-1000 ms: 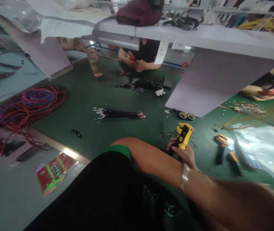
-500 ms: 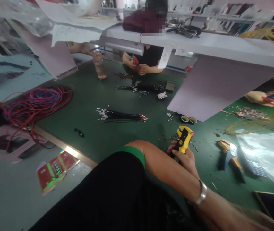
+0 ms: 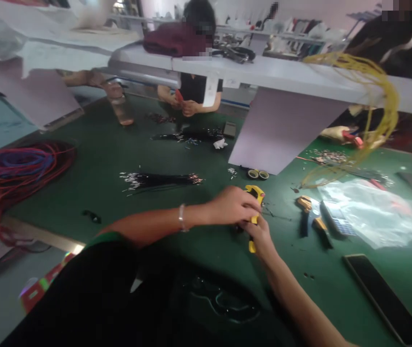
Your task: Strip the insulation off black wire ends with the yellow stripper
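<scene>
In the head view both of the person's hands meet over a yellow hand tool (image 3: 256, 192) on the green counter (image 3: 199, 250). It sits near the middle of the counter, in front of the person. The left hand (image 3: 232, 206) (a bracelet on its wrist) is curled over the tool's head, its fingers (image 3: 250, 208) bent against the yellow body. The right hand (image 3: 260, 236) is closed round the handles from below, and only the yellow handle tip shows under it.

Just to the right lies an orange-handled tool (image 3: 309, 214), touching the edge of a clear plastic bag (image 3: 368, 212). Two small tape rolls (image 3: 258, 174) sit beyond the hands, at the foot of a white panel (image 3: 281, 130). A bundle of black wires (image 3: 162, 180) lies well to the left, and a coil of red and blue cable (image 3: 18, 166) is at the far left edge. A dark flat slab (image 3: 379, 294) rests near the right corner. Across the counter, a co-worker's hands (image 3: 186, 103) hold something red.
</scene>
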Tool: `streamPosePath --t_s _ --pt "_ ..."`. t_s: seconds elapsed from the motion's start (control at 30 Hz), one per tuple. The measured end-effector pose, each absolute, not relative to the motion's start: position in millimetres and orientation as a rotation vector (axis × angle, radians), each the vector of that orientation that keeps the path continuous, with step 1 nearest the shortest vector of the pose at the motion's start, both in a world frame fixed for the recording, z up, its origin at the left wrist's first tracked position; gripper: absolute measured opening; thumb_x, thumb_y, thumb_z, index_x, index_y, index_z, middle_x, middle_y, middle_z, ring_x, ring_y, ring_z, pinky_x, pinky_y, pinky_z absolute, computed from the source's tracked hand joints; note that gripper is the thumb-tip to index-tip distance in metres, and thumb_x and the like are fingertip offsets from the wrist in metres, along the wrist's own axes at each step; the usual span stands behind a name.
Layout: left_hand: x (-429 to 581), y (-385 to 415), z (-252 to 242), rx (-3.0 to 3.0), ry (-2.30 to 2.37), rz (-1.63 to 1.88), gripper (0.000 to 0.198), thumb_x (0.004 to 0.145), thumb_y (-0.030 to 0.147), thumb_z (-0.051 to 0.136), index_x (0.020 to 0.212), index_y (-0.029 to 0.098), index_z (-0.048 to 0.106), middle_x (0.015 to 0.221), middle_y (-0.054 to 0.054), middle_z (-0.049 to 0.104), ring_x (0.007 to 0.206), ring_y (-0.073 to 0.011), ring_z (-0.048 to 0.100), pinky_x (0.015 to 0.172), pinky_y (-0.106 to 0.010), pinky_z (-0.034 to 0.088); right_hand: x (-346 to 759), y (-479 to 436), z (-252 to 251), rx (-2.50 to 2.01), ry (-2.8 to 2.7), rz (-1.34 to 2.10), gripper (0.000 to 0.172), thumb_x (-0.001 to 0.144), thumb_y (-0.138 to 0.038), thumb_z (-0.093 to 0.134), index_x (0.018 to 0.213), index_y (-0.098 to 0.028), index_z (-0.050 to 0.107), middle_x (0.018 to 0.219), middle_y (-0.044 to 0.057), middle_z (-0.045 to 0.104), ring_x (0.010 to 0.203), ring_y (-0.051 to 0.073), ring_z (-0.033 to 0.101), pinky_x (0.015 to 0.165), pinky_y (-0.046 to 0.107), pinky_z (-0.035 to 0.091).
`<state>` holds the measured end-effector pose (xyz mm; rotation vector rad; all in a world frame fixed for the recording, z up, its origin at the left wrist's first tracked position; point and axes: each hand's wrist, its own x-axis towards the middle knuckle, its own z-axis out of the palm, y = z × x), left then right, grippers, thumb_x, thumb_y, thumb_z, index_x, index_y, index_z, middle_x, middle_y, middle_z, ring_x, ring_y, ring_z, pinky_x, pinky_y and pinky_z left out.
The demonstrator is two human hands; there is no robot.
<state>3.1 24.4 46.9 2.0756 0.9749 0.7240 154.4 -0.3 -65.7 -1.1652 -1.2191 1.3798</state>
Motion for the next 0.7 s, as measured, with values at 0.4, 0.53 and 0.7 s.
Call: streamPosePath --t_s 0.4,0.53,0.7 --pt "-87 22 17 1.257 1.278 0.957 0.018 0.069 0.024 0.068 0.081 0.011 0.072 0.055 -0.001 0.063 0.044 -0.0066 0.044 0.045 -0.022 0.033 156 2 -51 -1.063 -1.111 1.532 0.035 0.062 -0.021 0.074 0.095 -0.019 0.065 0.079 0.001 0.067 0.071 0.019 0.063 0.070 0.034 0.049" --pt "-87 20 19 1.211 1.282 0.945 0.017 0.066 0.023 0.068 0.077 0.010 0.072 0.052 -0.001 0.061 0.044 -0.0065 0.043 0.046 -0.022 0.031 156 4 -53 -0.965 -1.010 1.597 0.033 0.060 -0.018 0.071 0.093 -0.017 0.065 0.078 0.002 0.067 0.064 0.019 0.061 0.064 0.034 0.048" --pt "-83 13 13 1.160 1.289 0.870 0.018 0.065 0.025 0.069 0.075 0.010 0.071 0.051 -0.001 0.061 0.043 -0.0066 0.043 0.045 -0.021 0.030 156 0 -39 -0.789 -0.903 1.671 0.032 0.064 -0.016 0.062 0.096 -0.017 0.065 0.087 0.006 0.070 0.069 0.020 0.061 0.069 0.038 0.049"
